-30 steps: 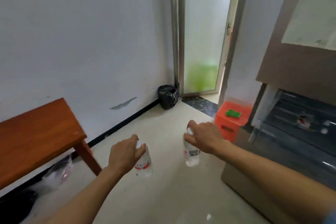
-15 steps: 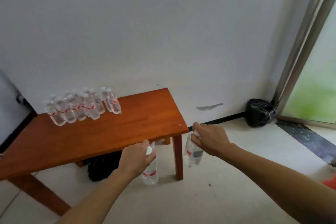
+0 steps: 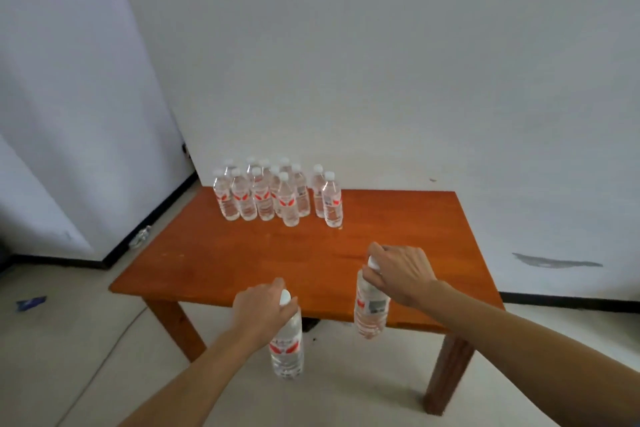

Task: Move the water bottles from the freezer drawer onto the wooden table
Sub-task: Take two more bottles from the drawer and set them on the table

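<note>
My left hand [image 3: 260,310] grips a clear water bottle [image 3: 287,350] by its white cap; the bottle hangs upright just before the near edge of the wooden table [image 3: 214,260]. My right hand [image 3: 401,270] holds a second water bottle [image 3: 371,314] by the neck, hanging over the table's near edge. Several more water bottles [image 3: 273,196] with red labels stand upright in a cluster at the table's far side. The freezer drawer is out of view.
White walls stand behind and to the left of the table. A crumpled plastic piece [image 3: 140,237] lies on the floor at the left wall, and a blue scrap [image 3: 30,303] lies farther left. The table's near legs [image 3: 446,374] stand close in front of me.
The view has swung left from the freezer and door to face the table. Both hands have carried their bottles up to the table's near edge.
</note>
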`<state>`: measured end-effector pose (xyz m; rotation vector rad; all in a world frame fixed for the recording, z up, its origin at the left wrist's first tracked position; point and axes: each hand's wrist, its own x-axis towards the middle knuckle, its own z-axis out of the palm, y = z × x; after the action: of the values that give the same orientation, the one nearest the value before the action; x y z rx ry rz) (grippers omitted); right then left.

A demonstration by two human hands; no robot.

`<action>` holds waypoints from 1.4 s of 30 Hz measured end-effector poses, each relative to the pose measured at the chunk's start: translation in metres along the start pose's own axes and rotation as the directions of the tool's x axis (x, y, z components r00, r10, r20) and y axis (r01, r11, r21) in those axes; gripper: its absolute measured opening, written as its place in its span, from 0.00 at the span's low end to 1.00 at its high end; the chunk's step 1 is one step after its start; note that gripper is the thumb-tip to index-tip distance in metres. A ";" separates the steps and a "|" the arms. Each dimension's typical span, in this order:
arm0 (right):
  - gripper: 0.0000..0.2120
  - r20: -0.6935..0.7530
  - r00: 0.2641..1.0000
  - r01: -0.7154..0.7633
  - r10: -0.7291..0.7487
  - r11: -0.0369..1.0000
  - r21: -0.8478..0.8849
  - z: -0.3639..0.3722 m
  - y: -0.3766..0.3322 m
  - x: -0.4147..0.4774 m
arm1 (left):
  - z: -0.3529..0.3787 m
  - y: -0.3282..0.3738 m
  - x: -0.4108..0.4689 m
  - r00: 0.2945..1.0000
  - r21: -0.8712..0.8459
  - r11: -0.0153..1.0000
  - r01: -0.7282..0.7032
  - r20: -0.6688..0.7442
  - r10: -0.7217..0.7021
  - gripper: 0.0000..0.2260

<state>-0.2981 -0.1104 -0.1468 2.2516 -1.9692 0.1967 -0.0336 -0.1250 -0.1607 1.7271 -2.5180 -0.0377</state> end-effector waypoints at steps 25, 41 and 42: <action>0.19 0.026 0.988 0.149 -0.154 0.978 0.148 0.108 -0.097 0.430 | 0.035 -0.294 0.334 0.996 -0.133 0.987 0.085 0.044 -0.080 0.15; 0.20 0.175 0.965 0.151 -0.196 0.959 0.240 0.189 -0.220 0.578 | 0.058 -0.456 0.464 0.995 -0.210 0.976 0.063 0.093 -0.044 0.09; 0.20 0.187 0.964 0.141 -0.190 0.959 0.245 0.191 -0.223 0.581 | 0.059 -0.457 0.467 0.995 -0.222 0.973 0.064 0.092 -0.045 0.09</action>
<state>0.0007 -0.6828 -0.2274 2.6727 -1.9255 0.1839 0.2194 -0.7266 -0.2238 1.7370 -2.4116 -0.3933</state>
